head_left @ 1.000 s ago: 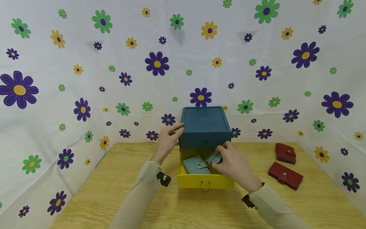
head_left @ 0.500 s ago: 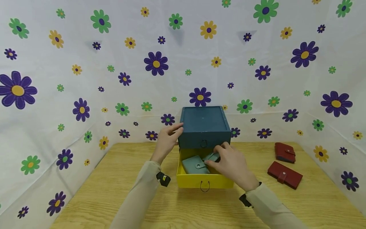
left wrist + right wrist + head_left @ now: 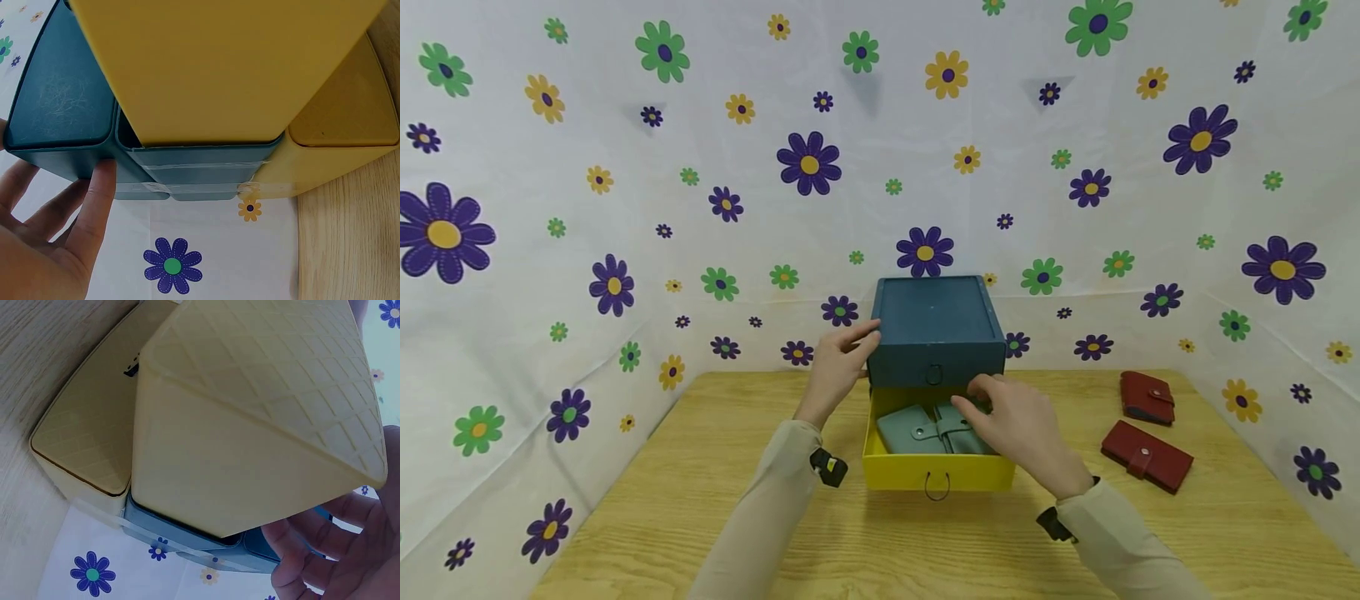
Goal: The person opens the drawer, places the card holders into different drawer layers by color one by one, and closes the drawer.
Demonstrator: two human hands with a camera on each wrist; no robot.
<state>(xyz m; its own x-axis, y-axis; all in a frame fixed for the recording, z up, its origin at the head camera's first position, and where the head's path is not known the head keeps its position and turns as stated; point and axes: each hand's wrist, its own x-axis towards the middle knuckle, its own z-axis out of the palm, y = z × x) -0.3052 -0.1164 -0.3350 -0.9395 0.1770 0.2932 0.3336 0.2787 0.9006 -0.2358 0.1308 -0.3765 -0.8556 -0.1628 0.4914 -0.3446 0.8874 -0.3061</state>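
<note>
A small blue box unit stands with its lower yellow drawer pulled out. Inside lie two pale green wallets with snap straps: one at the left, the other beside it, their straps overlapping in the head view. My left hand rests against the left side of the blue unit, fingers extended on its wall. Over the drawer's right side is my right hand, thumb and forefinger apart above the right wallet, part of which it hides. In the right wrist view the drawer wall conceals both wallets.
Two dark red wallets, a larger one and a smaller one, lie at the right on the wooden table. A white flowered cloth hangs behind and on both sides.
My right hand has set the second green wallet down beside the first, let it go and drawn slightly right. The left hand stays on the blue unit.
</note>
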